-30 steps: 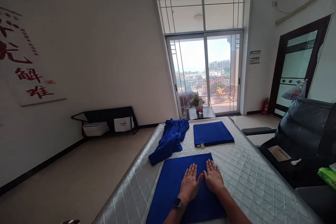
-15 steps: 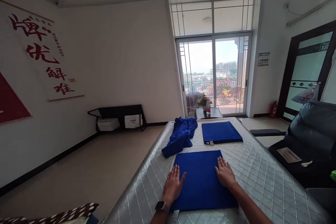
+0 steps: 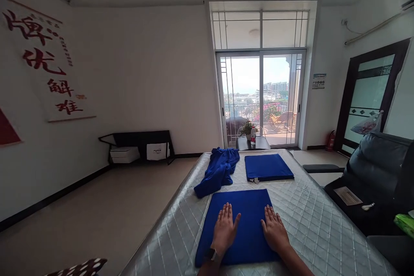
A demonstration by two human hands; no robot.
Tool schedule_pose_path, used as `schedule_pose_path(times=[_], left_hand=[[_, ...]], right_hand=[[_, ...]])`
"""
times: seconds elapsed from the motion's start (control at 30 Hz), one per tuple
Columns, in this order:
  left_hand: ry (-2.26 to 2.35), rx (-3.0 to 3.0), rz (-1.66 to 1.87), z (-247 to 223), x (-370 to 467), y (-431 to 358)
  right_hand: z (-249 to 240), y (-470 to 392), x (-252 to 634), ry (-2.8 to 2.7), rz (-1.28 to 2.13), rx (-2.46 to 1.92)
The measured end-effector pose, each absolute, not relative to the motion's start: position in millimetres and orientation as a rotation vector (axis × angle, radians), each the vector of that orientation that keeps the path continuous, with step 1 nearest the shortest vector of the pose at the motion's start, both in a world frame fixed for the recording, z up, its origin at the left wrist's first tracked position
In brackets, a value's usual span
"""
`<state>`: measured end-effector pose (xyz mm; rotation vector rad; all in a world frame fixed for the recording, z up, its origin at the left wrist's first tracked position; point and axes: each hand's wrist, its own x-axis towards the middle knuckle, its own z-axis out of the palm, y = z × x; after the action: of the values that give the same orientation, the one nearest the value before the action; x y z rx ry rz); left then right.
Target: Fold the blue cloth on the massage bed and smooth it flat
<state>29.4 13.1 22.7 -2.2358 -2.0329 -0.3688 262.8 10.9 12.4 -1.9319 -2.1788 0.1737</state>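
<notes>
A blue cloth folded into a flat rectangle [image 3: 247, 224] lies on the silvery quilted mattress [image 3: 310, 224]. My left hand [image 3: 225, 229] rests flat on its left half, fingers together and thumb apart, with a dark watch on the wrist. On the right edge of the cloth lies my right hand [image 3: 274, 227], palm down with the thumb out. Neither hand holds anything. Behind it, a second folded blue piece [image 3: 268, 167] with a small white tag lies flat. A crumpled blue cloth [image 3: 220, 170] is at the back left.
Beyond the mattress stands a small table [image 3: 242, 143] with a plant and a bottle [image 3: 253, 136]. A black chair [image 3: 371, 172] is at the right, holding a card. A low black rack [image 3: 142, 139] with white boxes stands by the wall.
My left hand has moved inward from the left edge of the front cloth onto its surface. My right hand remains at the right edge. The head view has shifted slightly.
</notes>
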Motion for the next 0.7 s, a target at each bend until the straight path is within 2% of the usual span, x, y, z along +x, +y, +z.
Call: schedule_pose_path(times=[0.23,0.47,0.7], left_hand=[[-1.852,-2.515,-0.474,25,115,9],[-1.86,-2.527,-0.494,10,108,10],[-1.875,-2.512,-0.524,16,110,6]], right_hand=[[16,8,266,-2.223,0.179,-1.897],[16,11,265,-2.175,0.239,-1.907],[22,8,265,-2.183,0.263,-1.921]])
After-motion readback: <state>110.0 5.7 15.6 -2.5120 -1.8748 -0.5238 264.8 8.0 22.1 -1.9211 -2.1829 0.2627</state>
